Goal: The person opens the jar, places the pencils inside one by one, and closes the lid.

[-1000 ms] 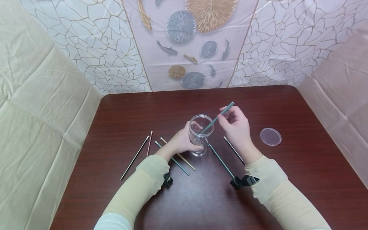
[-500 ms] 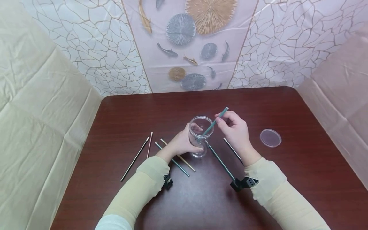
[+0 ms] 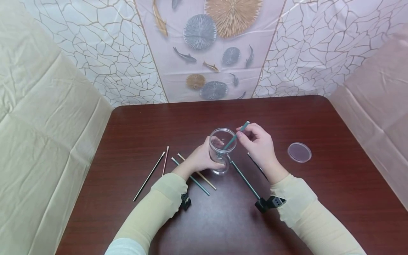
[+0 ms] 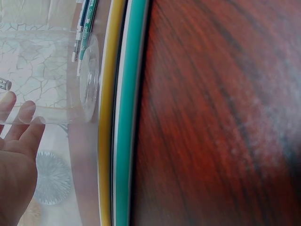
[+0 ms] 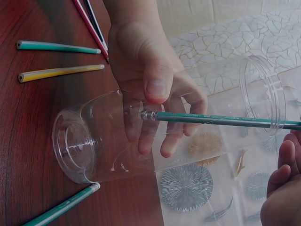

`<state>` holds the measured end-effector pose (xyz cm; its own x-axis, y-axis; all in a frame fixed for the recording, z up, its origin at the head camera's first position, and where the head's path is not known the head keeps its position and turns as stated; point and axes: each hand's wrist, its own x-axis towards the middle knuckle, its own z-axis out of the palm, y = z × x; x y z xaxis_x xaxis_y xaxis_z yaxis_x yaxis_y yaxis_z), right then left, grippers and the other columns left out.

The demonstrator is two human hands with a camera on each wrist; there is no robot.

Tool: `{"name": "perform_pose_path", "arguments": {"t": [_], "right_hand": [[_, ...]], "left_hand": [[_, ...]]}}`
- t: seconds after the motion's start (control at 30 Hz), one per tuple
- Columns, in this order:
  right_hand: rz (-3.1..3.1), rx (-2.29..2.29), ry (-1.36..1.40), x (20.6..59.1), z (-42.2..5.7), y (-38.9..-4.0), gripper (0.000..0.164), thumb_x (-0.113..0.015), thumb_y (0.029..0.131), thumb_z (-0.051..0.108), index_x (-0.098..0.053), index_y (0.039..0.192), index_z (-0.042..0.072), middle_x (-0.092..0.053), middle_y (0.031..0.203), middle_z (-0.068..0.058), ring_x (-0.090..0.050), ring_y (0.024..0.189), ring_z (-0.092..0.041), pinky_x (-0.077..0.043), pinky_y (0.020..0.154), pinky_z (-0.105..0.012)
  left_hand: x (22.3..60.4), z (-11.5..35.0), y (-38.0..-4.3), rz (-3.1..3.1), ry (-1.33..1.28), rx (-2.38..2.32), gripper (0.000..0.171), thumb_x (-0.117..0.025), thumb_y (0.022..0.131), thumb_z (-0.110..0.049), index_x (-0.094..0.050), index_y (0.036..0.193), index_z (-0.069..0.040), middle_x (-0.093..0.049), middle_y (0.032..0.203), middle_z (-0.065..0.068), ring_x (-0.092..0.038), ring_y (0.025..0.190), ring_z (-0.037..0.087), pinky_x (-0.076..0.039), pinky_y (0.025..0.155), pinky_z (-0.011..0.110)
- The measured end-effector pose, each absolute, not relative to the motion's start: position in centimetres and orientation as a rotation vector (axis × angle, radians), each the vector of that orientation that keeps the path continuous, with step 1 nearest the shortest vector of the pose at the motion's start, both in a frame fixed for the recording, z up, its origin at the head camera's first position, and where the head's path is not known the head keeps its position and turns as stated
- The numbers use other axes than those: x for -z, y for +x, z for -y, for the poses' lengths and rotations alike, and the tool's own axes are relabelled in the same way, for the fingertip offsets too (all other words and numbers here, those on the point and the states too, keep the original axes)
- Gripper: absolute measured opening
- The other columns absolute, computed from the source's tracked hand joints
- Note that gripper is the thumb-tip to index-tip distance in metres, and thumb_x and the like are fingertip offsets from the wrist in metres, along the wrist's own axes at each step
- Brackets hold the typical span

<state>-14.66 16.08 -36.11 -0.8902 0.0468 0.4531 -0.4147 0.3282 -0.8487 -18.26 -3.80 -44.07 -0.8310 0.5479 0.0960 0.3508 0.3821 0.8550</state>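
A clear plastic jar (image 5: 106,141) stands on the table, its open mouth facing up. The fingers and thumb of my left hand (image 3: 201,156) curl round the jar's side. Between thumb and fingertips my right hand (image 3: 260,145) pinches a green pencil (image 3: 241,129) near its upper end, at the right of the rim. The pencil slants down through the mouth; its metal-banded eraser end (image 5: 149,115) hangs inside the jar, above the base. In the left wrist view, part of that end (image 4: 4,84) shows at the left edge.
Left of the jar lie a black pencil (image 3: 149,176), a red pencil (image 3: 165,161), a green pencil (image 3: 199,185) and a yellow pencil (image 3: 208,181). Right of it are another green pencil (image 3: 245,179) and a dark pencil (image 3: 255,163) partly behind my wrist. A round clear lid (image 3: 299,152) lies farther right.
My right hand has moved left and slightly down toward the jar, lowering the green pencil deeper through its mouth. My left hand keeps its hold on the jar.
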Motion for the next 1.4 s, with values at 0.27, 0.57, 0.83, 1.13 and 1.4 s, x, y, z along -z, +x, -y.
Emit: {"name": "perform_pose_path", "arguments": {"t": [0.27, 0.57, 0.83, 1.13, 1.4], "right_hand": [[2.230, -1.540, 0.338, 36.2, -16.0, -14.7, 0.008, -0.069, 0.082, 0.001, -0.069, 0.090, -0.001, -0.064, 0.089, -0.010, -0.052, 0.067, -0.006, -0.041, 0.060, -0.017], [2.244, -1.508, 0.322, 35.5, -15.8, -14.3, 0.012, -0.067, 0.081, -0.005, -0.068, 0.093, -0.004, -0.061, 0.082, -0.008, -0.050, 0.067, -0.003, -0.040, 0.061, -0.016], [2.248, -1.495, 0.282, 36.5, -16.6, -14.4, 0.013, -0.068, 0.083, 0.001, -0.070, 0.096, 0.002, -0.060, 0.081, 0.000, -0.052, 0.069, -0.006, -0.041, 0.060, -0.016], [2.250, -1.550, 0.179, 37.0, -17.4, -14.1, 0.016, -0.068, 0.084, 0.005, -0.068, 0.099, 0.002, -0.058, 0.078, 0.005, -0.052, 0.069, -0.009, -0.042, 0.060, -0.018], [2.237, -1.548, 0.124, 36.6, -18.0, -13.4, 0.017, -0.067, 0.081, -0.005, -0.066, 0.098, -0.006, -0.055, 0.076, 0.011, -0.050, 0.068, -0.005, -0.039, 0.061, -0.016]], "left_hand": [[44.1, 3.8, -18.4, -2.437, 0.806, -1.430, 0.080, -0.087, 0.062, -0.026, -0.036, 0.123, -0.015, -0.056, 0.118, -0.005, -0.055, 0.103, 0.011, -0.043, 0.089, 0.032], [44.0, 3.8, -18.2, -2.454, 0.786, -1.409, 0.080, -0.087, 0.061, -0.029, -0.037, 0.122, -0.015, -0.056, 0.116, -0.006, -0.056, 0.100, 0.010, -0.043, 0.088, 0.032], [44.0, 3.9, -18.1, -2.480, 0.730, -1.356, 0.087, -0.088, 0.060, -0.032, -0.035, 0.127, -0.013, -0.056, 0.115, 0.002, -0.055, 0.101, 0.016, -0.044, 0.089, 0.035], [44.2, 3.9, -18.1, -2.473, 0.724, -1.353, 0.088, -0.087, 0.060, -0.033, -0.035, 0.128, -0.013, -0.056, 0.113, 0.003, -0.055, 0.099, 0.016, -0.044, 0.087, 0.036], [44.2, 3.9, -18.2, -2.477, 0.721, -1.343, 0.087, -0.087, 0.060, -0.032, -0.034, 0.127, -0.014, -0.056, 0.115, 0.003, -0.055, 0.101, 0.017, -0.044, 0.088, 0.036]]}}
